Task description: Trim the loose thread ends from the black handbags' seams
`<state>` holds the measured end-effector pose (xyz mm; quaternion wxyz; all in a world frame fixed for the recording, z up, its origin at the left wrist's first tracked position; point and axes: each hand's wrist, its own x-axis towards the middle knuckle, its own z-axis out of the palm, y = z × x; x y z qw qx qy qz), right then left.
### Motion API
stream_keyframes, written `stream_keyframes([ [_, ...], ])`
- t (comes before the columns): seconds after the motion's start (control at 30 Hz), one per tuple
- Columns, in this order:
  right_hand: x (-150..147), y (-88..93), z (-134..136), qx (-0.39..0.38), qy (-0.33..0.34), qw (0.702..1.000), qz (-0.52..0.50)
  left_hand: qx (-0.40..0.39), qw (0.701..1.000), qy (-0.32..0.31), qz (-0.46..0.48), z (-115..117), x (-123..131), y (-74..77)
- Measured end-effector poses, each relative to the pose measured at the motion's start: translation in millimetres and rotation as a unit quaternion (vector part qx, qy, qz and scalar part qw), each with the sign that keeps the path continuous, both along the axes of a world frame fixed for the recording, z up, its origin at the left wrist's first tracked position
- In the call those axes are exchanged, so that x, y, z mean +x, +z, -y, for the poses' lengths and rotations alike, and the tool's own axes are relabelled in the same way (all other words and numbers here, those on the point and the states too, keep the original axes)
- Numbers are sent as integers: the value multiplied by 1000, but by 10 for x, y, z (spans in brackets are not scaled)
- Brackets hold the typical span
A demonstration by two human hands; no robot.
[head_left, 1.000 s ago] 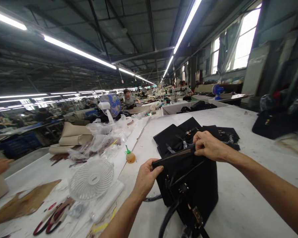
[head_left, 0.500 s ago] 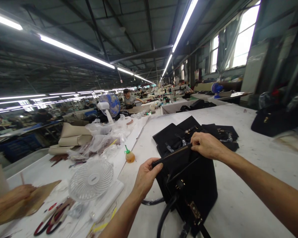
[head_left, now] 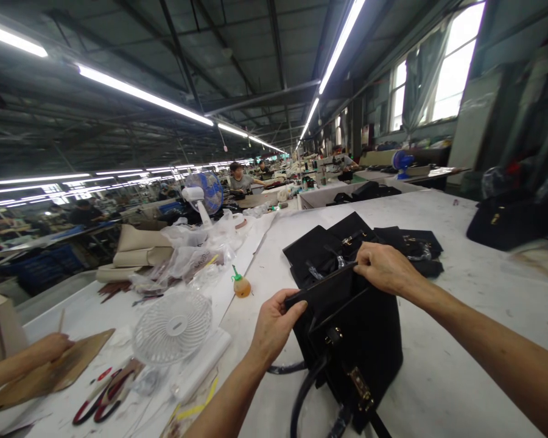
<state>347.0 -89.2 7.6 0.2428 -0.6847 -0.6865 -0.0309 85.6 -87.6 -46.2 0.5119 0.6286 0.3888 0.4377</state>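
A black handbag (head_left: pixel 369 340) with gold-coloured metal fittings stands on the white table in front of me, its mouth facing up. My left hand (head_left: pixel 276 319) pinches the left end of its upper edge, thumb on top. At the other end of that edge, my right hand (head_left: pixel 383 266) grips the rim with curled fingers. A dark handle (head_left: pixel 308 389) loops down at the bag's near left side. Just behind it lie more black bags (head_left: pixel 331 240), some with plastic-wrapped parts. The bag's inside is mostly hidden.
Left of the bag are a small bottle with a green spout (head_left: pixel 242 285), a white fan (head_left: pixel 173 325) and scissors (head_left: pixel 105 392). A co-worker's hand (head_left: pixel 52 347) rests by a brown sheet (head_left: pixel 50 377) at far left. Another black bag (head_left: pixel 506 222) sits at right.
Both hands keep their hold on the bag's edge. The whole scene has shifted slightly right in view. The co-worker's hand at left has moved a little.
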Motion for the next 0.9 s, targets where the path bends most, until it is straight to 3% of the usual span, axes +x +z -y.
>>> stream_keyframes([
  [0.33, 10, 3, 57, 8, 5, 1000, 3, 23, 997, 43, -52, -21, 9, -41],
  [0.5, -18, 14, 75, 6, -1, 1000, 3, 78, 986, 83, -123, 4, 10, -16],
  [0.73, 11, -14, 71, 10, 13, 1000, -4, 211, 942, 69, -251, -84, 90, 238],
  [0.9, 25, -13, 95, 8, 12, 1000, -15, 281, 911, 67, -295, -117, 153, 260],
])
